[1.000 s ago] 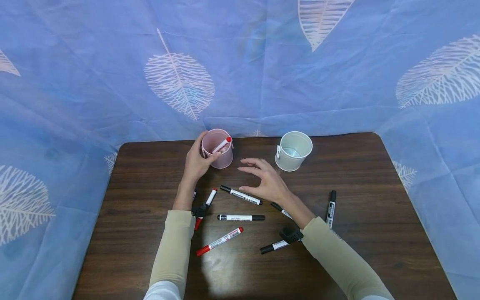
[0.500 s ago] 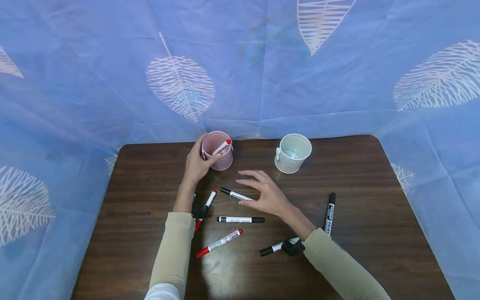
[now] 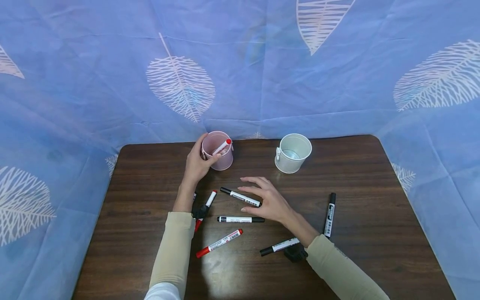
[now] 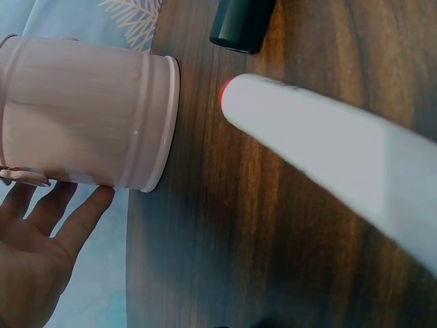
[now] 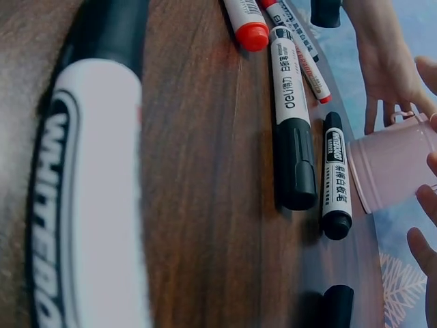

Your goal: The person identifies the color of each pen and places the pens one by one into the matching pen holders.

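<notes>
Since the earlier head frames, the right hand (image 3: 271, 201) has dropped from mid-air toward the black-capped marker (image 3: 240, 196) lying at the centre of the table (image 3: 375, 233); its fingers are spread and relaxed, their tips at or just over the barrel, and whether they touch cannot be told. Left hand (image 3: 196, 163) keeps its fingers curled round the pink cup (image 3: 218, 150) at 11 o'clock, steadying it; a red-capped marker (image 3: 222, 146) stands inside. White cup (image 3: 293, 152), at 1 o'clock, holds no marker that can be seen. Step in hand, by judgement: reaching for a loose marker. The next move calls for pinching the barrel and lifting it clear of the second black marker (image 3: 241, 218) just beside it at 6 o'clock.
</notes>
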Demonstrator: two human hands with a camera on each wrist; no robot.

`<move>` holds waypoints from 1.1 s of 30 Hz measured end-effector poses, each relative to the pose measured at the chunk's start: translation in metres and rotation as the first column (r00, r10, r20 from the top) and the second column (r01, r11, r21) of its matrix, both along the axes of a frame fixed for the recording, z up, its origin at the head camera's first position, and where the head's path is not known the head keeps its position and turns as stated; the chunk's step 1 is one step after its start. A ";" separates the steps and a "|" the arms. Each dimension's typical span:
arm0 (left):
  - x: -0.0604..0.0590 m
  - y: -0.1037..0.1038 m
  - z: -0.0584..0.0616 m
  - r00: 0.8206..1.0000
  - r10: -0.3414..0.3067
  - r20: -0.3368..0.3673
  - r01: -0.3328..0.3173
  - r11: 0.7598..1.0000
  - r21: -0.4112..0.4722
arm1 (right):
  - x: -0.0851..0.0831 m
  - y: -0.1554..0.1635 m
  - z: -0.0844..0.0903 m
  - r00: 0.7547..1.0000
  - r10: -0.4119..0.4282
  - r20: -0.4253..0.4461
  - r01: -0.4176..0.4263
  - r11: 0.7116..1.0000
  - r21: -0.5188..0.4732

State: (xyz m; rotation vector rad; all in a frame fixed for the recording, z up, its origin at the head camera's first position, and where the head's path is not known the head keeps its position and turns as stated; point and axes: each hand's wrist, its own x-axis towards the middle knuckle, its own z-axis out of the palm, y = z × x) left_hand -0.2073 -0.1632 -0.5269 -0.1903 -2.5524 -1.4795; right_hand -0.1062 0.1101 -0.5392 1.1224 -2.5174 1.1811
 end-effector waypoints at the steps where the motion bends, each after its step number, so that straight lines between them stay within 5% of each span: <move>1: 0.000 0.000 0.000 1.000 0.001 -0.001 -0.001 1.000 -0.001 | 0.001 0.000 0.000 1.000 0.000 0.003 0.000 1.000 -0.003; 18: 0.002 -0.001 -0.001 1.000 0.002 0.025 -0.001 1.000 -0.018 | 0.023 -0.008 -0.013 0.996 0.018 0.082 -0.018 1.000 0.008; 33: 0.000 -0.002 -0.001 1.000 -0.005 0.024 0.005 1.000 0.008 | 0.034 -0.013 -0.022 0.997 0.082 0.014 -0.083 0.988 0.127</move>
